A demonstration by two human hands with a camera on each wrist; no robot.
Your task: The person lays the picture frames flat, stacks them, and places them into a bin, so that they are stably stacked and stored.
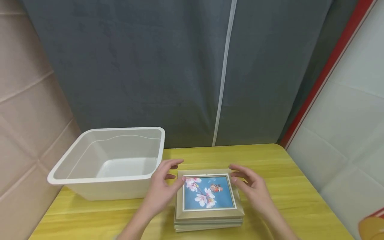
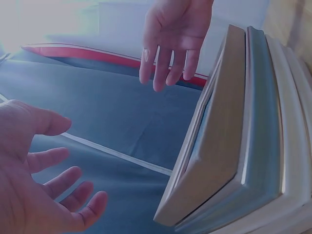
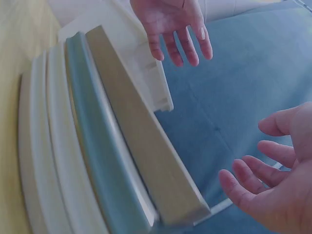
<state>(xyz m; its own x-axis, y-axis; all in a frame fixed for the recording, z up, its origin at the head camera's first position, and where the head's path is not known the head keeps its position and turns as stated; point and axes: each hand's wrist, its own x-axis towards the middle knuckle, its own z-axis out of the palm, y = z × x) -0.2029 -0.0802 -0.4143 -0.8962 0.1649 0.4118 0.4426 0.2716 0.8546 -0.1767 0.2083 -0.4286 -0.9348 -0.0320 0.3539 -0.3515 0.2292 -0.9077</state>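
Note:
A stack of picture frames lies on the table, topped by a tan picture frame [image 1: 210, 213] with pink-white blossoms and a butterfly on blue. Beneath it, a teal frame [image 2: 263, 112] and several pale frames [image 3: 61, 126] show their edges. My left hand [image 1: 162, 190] hovers at the stack's left side, fingers loosely bent, nothing held. On the opposite side my right hand [image 1: 253, 188] is likewise raised with relaxed fingers and holds nothing. Both wrist views show a gap between each hand and the frames.
A white plastic tub [image 1: 120, 181] with nothing inside stands left of the stack on the yellow wood-grain table [image 1: 288, 190]. Behind hangs a dark grey curtain [image 1: 144, 73]. Tiled walls flank both sides. An orange-yellow object [image 1: 372, 226] shows at the lower right corner.

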